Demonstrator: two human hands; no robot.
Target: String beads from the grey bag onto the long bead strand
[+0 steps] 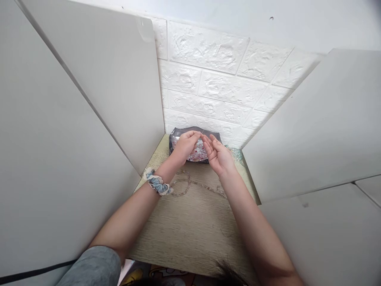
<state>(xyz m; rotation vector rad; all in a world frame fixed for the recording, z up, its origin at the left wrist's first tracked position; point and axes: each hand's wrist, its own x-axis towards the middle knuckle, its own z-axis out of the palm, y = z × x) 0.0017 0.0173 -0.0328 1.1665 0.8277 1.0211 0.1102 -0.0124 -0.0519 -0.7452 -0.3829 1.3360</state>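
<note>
My left hand point(185, 147) is closed in a pinch above a dark grey pouch or bag point(211, 136). A faint thin line shows at its fingertips, too fine to name. Close beside it, my right hand point(219, 155) is turned palm up, fingers stretched and thumb apart, its fingertips almost touching the left ones. Many small pink, red and clear beads point(197, 155) lie in the pouch, partly hidden behind both hands. On the tabletop below, a long strand of small pinkish beads point(180, 194) lies in loops, running under my right forearm.
The narrow wooden tabletop point(190, 226) sits between a grey-white panel point(119, 79) on the left and another panel point(312, 131) on the right. A white brick-patterned wall point(223, 85) closes the back. A green beaded or clear heap point(237, 154) lies at the back right corner.
</note>
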